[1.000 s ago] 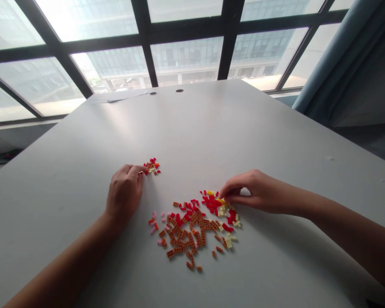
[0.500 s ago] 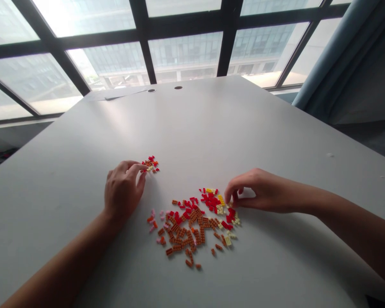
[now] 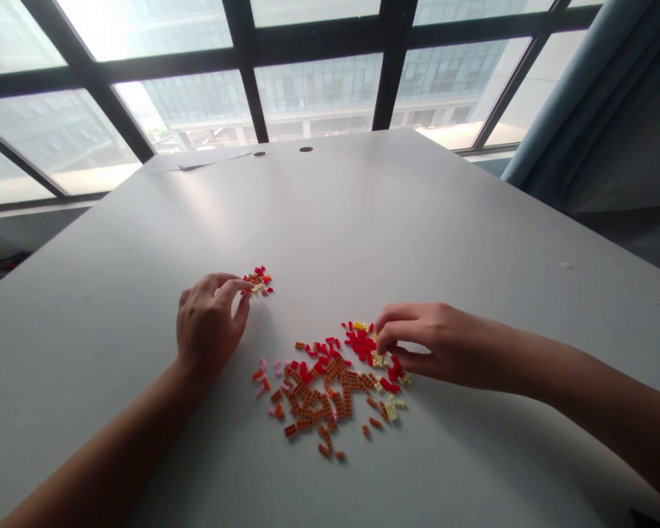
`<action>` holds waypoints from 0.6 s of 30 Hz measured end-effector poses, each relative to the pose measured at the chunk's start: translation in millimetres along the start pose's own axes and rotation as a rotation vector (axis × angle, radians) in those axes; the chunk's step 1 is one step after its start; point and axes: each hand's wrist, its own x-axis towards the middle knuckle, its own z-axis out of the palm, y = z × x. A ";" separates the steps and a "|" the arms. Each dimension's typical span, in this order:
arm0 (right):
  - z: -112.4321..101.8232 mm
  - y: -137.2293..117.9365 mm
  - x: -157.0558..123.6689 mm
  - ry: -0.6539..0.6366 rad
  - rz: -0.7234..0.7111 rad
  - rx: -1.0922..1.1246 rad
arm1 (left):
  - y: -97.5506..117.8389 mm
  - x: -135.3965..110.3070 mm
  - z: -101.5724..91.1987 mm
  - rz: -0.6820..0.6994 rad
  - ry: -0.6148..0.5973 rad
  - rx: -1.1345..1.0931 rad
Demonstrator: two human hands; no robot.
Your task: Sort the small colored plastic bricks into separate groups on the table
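Observation:
My left hand (image 3: 209,319) rests on the table with its thumb and forefinger curled nearly together at the edge of a small cluster of toy building bricks (image 3: 259,277), red, brown, orange and cream. Whatever lies between those fingertips is too small to make out. Over the right side of a larger spread of bricks, my right hand (image 3: 423,339) has its fingers bent down and drawn towards the thumb. Its tips are at some cream bricks (image 3: 378,359) beside red bricks (image 3: 360,342); they partly hide the yellow ones. Brown bricks (image 3: 308,400) fill the middle of the spread.
Pink bricks (image 3: 262,364) lie at the spread's left edge. The white table (image 3: 330,213) reaches back to a dark-framed window (image 3: 313,33). Two round holes and a sheet of paper (image 3: 203,160) are at its far end. A blue-grey curtain (image 3: 572,110) hangs at right.
My right hand has moved slightly left and towards me, from the spread's right edge onto the cream and yellow bricks. My left hand has barely shifted.

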 end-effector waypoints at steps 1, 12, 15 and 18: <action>1.2 -1.1 0.3 -0.010 -0.008 0.006 | 0.3 0.1 -0.2 0.002 0.005 0.000; 7.9 0.1 -0.3 -0.075 0.030 -0.008 | -0.4 -1.0 0.5 0.031 0.037 0.009; 9.0 -0.2 0.5 -0.076 0.025 0.004 | -0.1 -0.7 -0.4 0.040 0.034 0.015; 6.8 -1.1 2.0 -0.055 0.032 0.036 | 0.3 0.1 -1.2 0.030 0.024 0.017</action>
